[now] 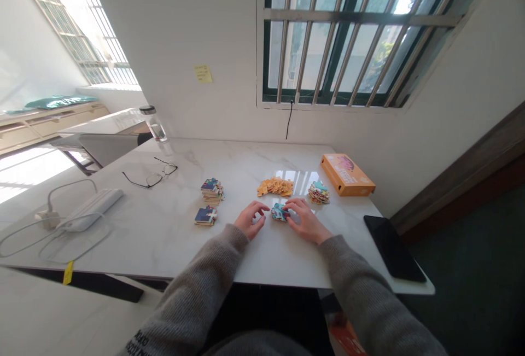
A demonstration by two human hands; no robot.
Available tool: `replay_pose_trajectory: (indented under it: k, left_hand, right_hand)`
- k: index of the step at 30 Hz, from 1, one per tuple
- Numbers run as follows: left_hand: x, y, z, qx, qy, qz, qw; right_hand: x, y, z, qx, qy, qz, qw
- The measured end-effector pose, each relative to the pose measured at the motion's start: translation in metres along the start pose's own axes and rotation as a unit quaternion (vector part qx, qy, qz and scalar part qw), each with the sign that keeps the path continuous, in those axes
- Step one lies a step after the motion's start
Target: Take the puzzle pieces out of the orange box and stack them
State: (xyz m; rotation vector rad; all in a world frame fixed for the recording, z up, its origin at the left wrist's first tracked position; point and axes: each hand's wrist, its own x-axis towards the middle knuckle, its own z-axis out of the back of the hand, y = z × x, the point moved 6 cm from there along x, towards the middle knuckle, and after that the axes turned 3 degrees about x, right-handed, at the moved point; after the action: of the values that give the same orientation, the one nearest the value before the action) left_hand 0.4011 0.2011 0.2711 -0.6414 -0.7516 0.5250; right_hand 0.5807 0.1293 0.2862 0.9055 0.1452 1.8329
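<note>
Just right of the middle of the table lies a small stack of teal jigsaw puzzle pieces (279, 212). My right hand (307, 222) grips its right edge between thumb and fingers. On the stack's left, my left hand (251, 220) is held with curved fingers apart and nothing in them. Behind both hands spreads a heap of orange-yellow puzzle pieces (274, 186). A taller pile of mixed puzzle pieces (319, 192) stands beyond my right hand. Left of my left hand are two more stacks, a tall puzzle stack (212, 191) and a lower dark-blue puzzle stack (205, 216).
An orange box (347, 174) lies at the back right, with a black tablet (394, 247) near the right edge. Glasses (153, 176), a clear bottle (155, 124) and a white power strip (92, 209) with cables occupy the left side of the white table (164, 235).
</note>
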Motion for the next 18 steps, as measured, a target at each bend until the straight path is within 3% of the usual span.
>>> replay_pose_trajectory:
  k: [10, 18]
  left_hand:
    - [-0.002, -0.002, 0.002, 0.021, -0.023, -0.028, 0.999]
    - [-0.001, -0.004, 0.0, 0.014, -0.015, -0.075, 0.997]
  right_hand:
    - [0.003, 0.011, 0.009, 0.025, -0.064, 0.003, 0.998]
    - [0.001, 0.024, 0.001, 0.075, -0.066, 0.015, 0.995]
